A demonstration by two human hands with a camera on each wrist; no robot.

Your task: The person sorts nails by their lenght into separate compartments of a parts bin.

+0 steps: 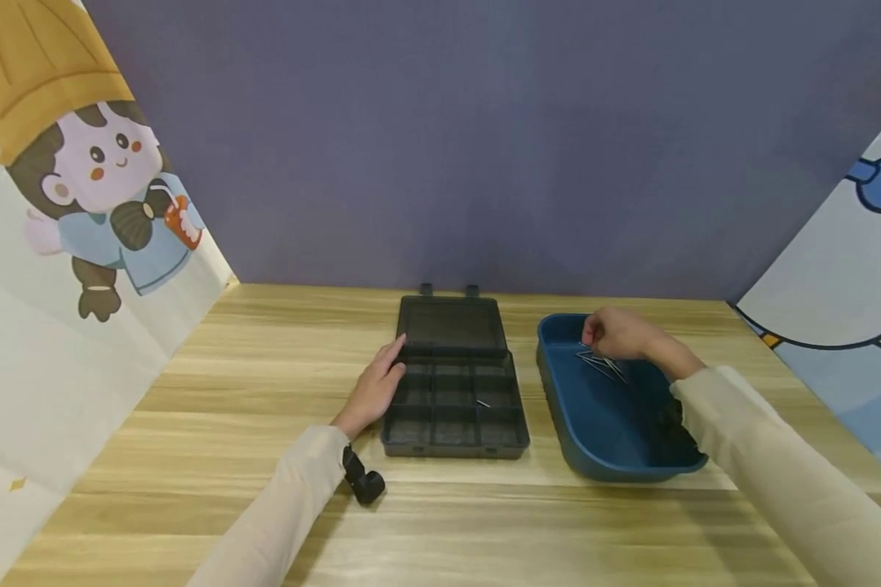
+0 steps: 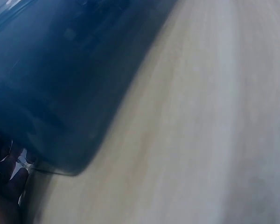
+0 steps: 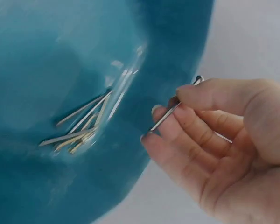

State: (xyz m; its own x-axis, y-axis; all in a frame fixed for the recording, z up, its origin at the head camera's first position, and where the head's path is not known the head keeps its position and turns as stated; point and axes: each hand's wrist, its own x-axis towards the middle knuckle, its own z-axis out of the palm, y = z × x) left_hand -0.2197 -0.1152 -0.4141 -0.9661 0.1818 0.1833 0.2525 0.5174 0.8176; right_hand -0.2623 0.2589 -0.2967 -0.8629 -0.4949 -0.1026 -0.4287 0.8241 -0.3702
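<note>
A pale wood-grain tabletop (image 1: pixel 227 408), streaked with tan and yellowish bands, runs back to a plain grey-blue wall (image 1: pixel 448 147). The left side wall (image 1: pixel 15 326) is white, printed with a cartoon figure (image 1: pixel 91 163) in a yellow hat and blue clothes, holding a red drink; the right side wall (image 1: pixel 852 269) carries black outlines and patches of blue and orange.

A dark, see-through divided box (image 1: pixel 455 450) sits near the middle of the tabletop, its lid (image 1: pixel 451 322) folded back toward the wall. One small metal pin (image 1: pixel 483 403) lies in its right-hand column of compartments. The left hand (image 1: pixel 374 387) rests at the box's left edge, fingers extended, the thumb spread away from them.

To the right, a bare strip of wood between them, stands a deep blue tray (image 1: pixel 609 469). A loose heap of metal pins (image 3: pixel 81 126) lies toward its far end. Above it, the right hand (image 3: pixel 242 135) pinches another pin (image 3: pixel 164 116) between thumb and fingers. Both arms wear cream sleeves (image 1: pixel 286 505).
</note>
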